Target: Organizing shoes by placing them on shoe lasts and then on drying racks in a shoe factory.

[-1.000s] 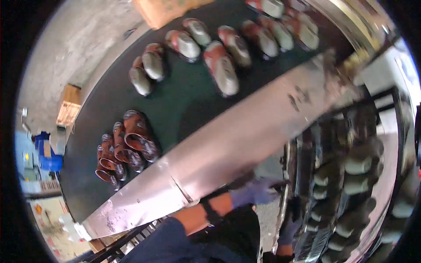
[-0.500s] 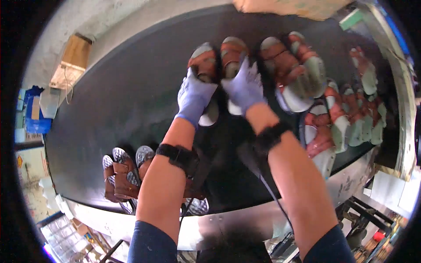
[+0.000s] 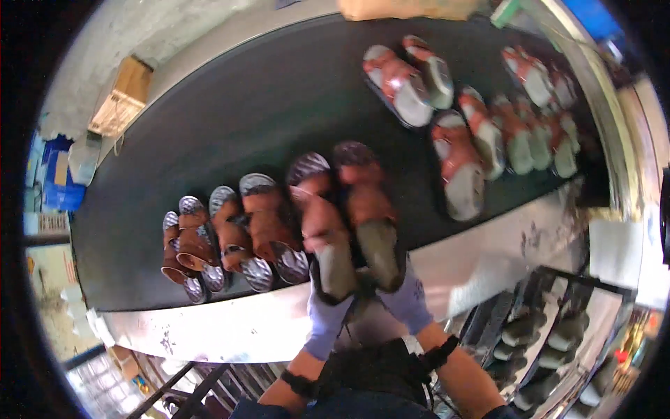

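The left hand was closed on one strap sandal, the right hand on another sandal, brown sandals at nine o'clock, red-strapped sandals at two.

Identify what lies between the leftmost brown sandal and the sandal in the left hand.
Between the held sandal and that one, the head view shows three other brown sandals, side by side.

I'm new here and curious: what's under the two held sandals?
Dark surface and shiny ledge show around the held sandals; what lies directly beneath is covered, so contact can't be told.
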Demonstrator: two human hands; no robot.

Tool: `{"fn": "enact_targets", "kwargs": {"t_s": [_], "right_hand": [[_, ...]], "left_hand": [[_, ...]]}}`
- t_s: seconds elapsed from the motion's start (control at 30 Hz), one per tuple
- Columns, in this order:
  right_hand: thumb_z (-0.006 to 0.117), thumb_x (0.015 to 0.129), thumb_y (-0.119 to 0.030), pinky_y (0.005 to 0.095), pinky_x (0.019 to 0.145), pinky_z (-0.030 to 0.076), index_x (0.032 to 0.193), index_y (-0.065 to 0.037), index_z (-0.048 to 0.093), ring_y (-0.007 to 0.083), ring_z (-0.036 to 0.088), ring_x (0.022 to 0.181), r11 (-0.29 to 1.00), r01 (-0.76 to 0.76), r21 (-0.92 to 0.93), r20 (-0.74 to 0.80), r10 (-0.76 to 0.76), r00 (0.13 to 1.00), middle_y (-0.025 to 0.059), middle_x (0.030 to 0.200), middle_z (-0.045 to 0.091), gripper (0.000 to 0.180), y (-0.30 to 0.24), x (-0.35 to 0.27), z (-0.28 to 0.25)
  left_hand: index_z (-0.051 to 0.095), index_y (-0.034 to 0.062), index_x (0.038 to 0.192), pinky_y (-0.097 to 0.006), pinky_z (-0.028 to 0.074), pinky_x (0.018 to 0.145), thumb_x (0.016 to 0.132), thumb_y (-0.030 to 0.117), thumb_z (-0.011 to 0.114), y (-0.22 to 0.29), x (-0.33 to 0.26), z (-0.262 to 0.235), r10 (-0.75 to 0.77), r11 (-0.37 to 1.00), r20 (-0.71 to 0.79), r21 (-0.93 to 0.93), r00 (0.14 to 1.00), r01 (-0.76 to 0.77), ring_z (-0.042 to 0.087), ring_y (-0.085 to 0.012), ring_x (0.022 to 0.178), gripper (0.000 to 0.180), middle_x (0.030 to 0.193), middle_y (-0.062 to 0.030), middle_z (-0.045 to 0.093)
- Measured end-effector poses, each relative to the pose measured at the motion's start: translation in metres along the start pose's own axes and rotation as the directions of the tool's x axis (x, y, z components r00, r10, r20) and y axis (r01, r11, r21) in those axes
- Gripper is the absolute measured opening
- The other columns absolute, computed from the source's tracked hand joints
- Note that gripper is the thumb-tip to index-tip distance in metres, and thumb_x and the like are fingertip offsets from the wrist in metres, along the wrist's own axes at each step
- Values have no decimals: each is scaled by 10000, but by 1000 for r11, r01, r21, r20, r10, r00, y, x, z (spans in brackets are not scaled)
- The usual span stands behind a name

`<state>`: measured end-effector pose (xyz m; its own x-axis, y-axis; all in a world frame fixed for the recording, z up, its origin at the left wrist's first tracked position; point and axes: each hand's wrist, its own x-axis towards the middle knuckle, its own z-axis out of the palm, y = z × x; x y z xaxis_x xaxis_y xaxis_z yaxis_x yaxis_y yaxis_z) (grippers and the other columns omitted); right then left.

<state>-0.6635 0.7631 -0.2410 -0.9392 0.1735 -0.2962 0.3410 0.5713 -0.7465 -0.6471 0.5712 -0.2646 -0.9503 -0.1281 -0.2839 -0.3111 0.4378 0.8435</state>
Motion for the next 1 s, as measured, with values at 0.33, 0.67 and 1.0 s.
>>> {"fn": "enact_targets", "kwargs": {"t_s": [0.33,0.67,1.0], "right_hand": [[689,740,-48,345,939,442,1243,6,480,222,559,1057,223,-208,953,79,477,875,108,1183,571,547,193,-400,-5],[508,902,-143,340,945,424,1178,29,531,210,542,1046,410,187,893,-443,875,195,90,1162,567,326,336,-670,11],[483,916,-151,291,873,436,1303,13,427,172,504,1036,511,-42,859,-512,858,-29,78,1226,520,424,374,-630,-25]], "left_hand": [[547,-8,1141,-319,492,842,684,118,760,-63,-239,55,-329,725,857,-41,397,688,587,-185,984,520,1082,-110,617],[553,-5,1156,-300,509,804,713,53,724,-85,-487,324,-178,906,835,345,-520,245,606,-159,899,478,1026,-105,634],[553,37,1162,-339,488,781,784,162,630,2,-455,357,94,983,921,-147,-378,-114,630,-203,867,405,967,-121,665]]}}
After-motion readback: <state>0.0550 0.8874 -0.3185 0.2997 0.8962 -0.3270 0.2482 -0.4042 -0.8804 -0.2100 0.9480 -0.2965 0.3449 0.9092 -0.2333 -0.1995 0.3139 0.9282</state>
